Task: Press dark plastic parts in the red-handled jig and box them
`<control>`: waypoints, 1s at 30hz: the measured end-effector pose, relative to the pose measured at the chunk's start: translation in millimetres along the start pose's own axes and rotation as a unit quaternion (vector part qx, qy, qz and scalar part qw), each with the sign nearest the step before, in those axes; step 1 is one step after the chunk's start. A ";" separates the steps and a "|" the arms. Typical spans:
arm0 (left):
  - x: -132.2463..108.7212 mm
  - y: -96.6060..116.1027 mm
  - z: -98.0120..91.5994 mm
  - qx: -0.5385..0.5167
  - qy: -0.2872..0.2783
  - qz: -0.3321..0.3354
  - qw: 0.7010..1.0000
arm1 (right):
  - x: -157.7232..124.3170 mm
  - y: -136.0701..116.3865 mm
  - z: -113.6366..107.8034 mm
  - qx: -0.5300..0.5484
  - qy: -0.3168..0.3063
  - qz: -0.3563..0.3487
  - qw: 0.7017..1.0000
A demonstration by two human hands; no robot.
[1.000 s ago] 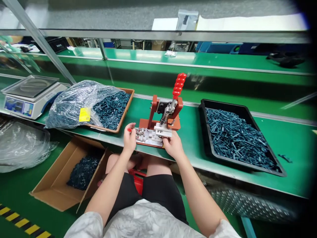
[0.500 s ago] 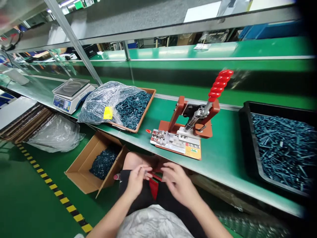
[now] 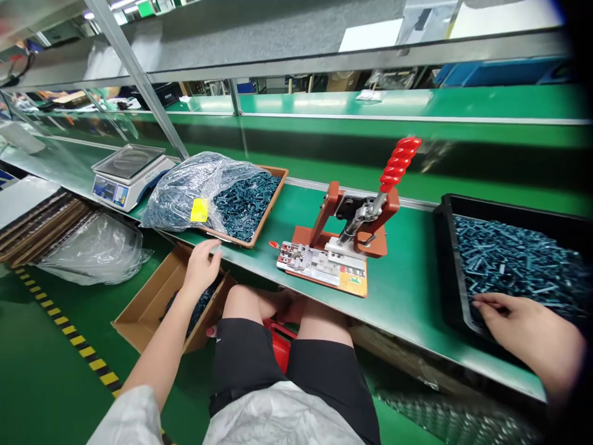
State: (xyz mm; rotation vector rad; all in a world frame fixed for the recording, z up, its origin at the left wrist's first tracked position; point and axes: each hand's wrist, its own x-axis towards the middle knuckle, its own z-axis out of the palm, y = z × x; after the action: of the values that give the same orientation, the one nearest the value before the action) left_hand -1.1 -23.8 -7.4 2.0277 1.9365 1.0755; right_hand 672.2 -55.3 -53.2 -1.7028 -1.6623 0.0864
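Note:
My left hand (image 3: 204,267) is just in front of the brown tray (image 3: 273,210), above the cardboard box. Its fingers are curled together, and a small dark spot shows at the tips, too small to name. Small dark blue-green strips (image 3: 248,201) fill the tray. My right hand (image 3: 528,324) reaches over the near left corner of the black tray (image 3: 456,266), thumb and fingers pinched at the inner edge; what they hold, if anything, is hidden. Similar blue-green pieces (image 3: 519,259) fill that tray. Between the hands stands a toggle press (image 3: 354,228) with a red handle, its handle upright.
A clear plastic bag (image 3: 178,194) with a yellow label covers the brown tray's left part. Beyond it is a weighing scale (image 3: 130,176). An open cardboard box (image 3: 141,318) with dark pieces sits below the green bench (image 3: 403,296). A metal post (image 3: 139,80) rises behind.
My hands have parted from above my lap. The left went left to the front of the brown tray, the right went right to the black tray. The press looks unchanged.

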 end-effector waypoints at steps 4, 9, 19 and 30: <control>80.3 41.6 41.9 -0.007 -0.031 0.057 0.998 | 0.2 -0.8 -2.7 -0.040 -0.099 0.047 0.993; 119.2 50.0 66.5 0.164 -0.140 -0.037 0.976 | -7.7 -44.3 -16.0 -0.072 -0.104 0.086 0.988; 115.7 60.8 57.6 0.214 -0.108 -0.117 0.964 | -4.4 -71.4 -16.0 -0.034 -0.102 0.191 0.976; 117.7 56.9 55.3 0.199 -0.088 -0.102 0.971 | 0.4 -61.5 -22.7 -0.008 -0.034 0.195 0.980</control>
State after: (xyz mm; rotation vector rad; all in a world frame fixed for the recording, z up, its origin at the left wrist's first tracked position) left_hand 67.2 95.1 29.6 1.9566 2.3433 0.4725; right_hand 632.8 -72.2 -3.7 -2.0389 -1.3572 0.3216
